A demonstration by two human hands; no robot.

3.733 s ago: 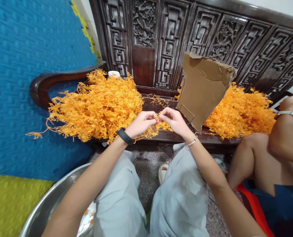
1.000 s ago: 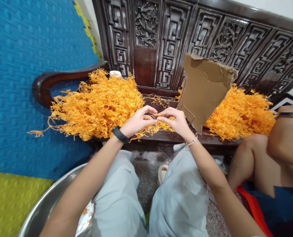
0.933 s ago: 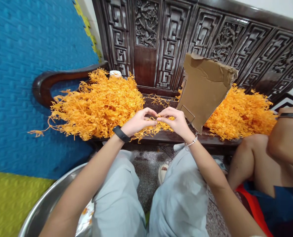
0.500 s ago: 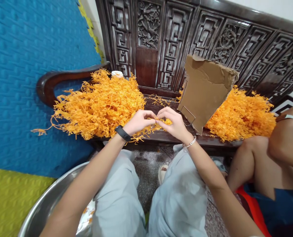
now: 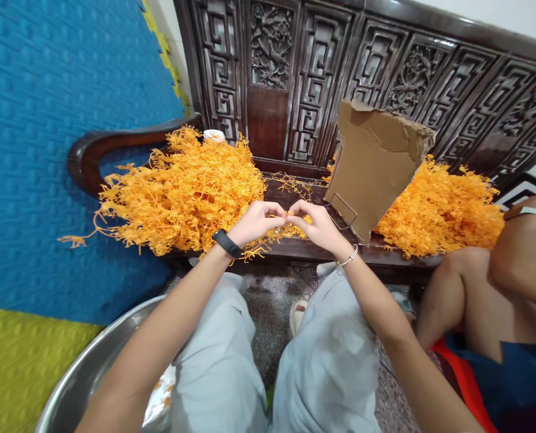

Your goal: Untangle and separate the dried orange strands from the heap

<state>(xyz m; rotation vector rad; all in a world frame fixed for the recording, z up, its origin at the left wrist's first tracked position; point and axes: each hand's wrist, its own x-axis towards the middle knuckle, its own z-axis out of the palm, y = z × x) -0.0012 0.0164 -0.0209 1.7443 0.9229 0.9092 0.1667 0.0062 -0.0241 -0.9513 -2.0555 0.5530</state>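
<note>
My left hand (image 5: 261,221), with a black band on its wrist, is closed in a pinch above the bench seat. Fingertip to fingertip with it, my right hand (image 5: 315,224) pinches too, a bracelet on its wrist. A small bit of orange stringy plastic (image 5: 288,215) shows between the fingertips; its full shape is hidden. Loose orange strands (image 5: 268,242) lie under and beside my hands. To the left rises a big heap of orange branching plastic pieces (image 5: 195,192), near my left hand.
A cardboard sheet (image 5: 376,168) leans upright right of my hands, a bent wire (image 5: 343,210) at its foot. Behind it sits another orange heap (image 5: 443,210). A metal basin (image 5: 64,385) stands at lower left. A seated person's arm (image 5: 520,258) is at far right.
My right hand's fingers have curled in more and its knuckles sit slightly lower. Both hands stay together in nearly the same place.
</note>
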